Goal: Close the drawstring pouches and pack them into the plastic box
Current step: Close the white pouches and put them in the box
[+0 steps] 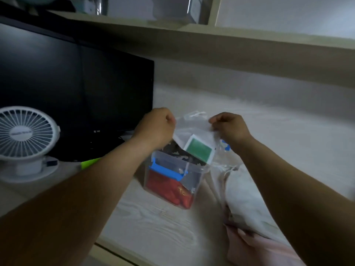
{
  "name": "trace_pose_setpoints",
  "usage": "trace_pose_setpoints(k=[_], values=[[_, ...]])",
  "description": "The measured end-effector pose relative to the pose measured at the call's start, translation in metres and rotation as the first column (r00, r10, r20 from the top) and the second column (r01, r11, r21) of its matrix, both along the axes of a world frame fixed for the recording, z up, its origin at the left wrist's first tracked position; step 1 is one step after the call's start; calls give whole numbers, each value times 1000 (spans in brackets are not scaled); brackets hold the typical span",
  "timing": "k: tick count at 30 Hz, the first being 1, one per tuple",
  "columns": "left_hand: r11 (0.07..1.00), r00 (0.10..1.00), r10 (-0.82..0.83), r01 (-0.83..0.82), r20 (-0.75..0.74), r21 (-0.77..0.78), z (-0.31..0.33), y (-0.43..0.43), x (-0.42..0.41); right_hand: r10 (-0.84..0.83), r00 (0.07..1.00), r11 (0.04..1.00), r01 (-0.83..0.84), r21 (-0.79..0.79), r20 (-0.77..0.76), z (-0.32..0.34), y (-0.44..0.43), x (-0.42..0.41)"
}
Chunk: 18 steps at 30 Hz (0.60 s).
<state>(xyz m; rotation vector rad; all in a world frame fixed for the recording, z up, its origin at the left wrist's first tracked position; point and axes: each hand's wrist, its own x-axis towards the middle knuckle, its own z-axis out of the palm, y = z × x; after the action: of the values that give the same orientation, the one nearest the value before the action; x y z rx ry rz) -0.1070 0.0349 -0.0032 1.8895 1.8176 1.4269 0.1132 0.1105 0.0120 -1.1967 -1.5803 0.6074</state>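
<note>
Both hands are up off the tabletop [153, 227] with a sheer white pouch [194, 127] stretched between them, and it looks to me like the mouth is being drawn shut: pulling the two sides apart is how such a cord cinches. The left grip [156, 125] is curled tight into a fist at the pouch's left top corner; whether it has cord or cloth inside I cannot tell, but it plainly has hold of that corner. The right grip [228, 127] is nearly closed too, fingertips and thumb pinching the opposite top edge. Between the two grips, just beyond them, a loop of white drawstring [196, 113] stands up from the gathered mouth. A flat green-faced item [198, 150] hangs in the pouch below and between the grips, tilted, weighing the fabric down. Directly under the grips sits the clear plastic box [190, 179], lid off, its blue latch [165, 170] hanging on the near side. That makes sense of holding the pouch here, as it need only be lowered straight in. A red pouch [169, 191] already lies at the bottom of the box and a dark patterned pouch [178, 150] pokes above the rim, touching the sheer one. Below the right grip, beside the box, a white pouch [242, 189] and a pink pouch [255, 246] lie on the tabletop, seemingly waiting.
</note>
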Motion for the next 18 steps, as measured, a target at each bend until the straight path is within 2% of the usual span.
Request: trace_pose_setpoints(k=[3,5,7,9,12,18], values=[[981,995,-2,-17,-99,-191,-9,4,-14,-57,955,998,63,-11,290,-11,18,-20],[946,944,-30,-79,-329,-314,-13,5,-13,0,824,993,67,-98,567,-21,20,-24],[940,834,-30,-165,-551,-300,-15,5,-10,39,688,981,111,-158,725,-28,16,-25],[947,796,-44,-159,-603,-280,-15,6,-8,46,707,977,116,-180,706,-26,8,-24],[965,833,-63,-90,-550,-247,-14,4,0,58,755,981,79,-179,653,-21,-6,-14],[993,879,-101,57,-467,-108,-4,-7,39,-59,810,997,75,-3,583,-33,-30,20]])
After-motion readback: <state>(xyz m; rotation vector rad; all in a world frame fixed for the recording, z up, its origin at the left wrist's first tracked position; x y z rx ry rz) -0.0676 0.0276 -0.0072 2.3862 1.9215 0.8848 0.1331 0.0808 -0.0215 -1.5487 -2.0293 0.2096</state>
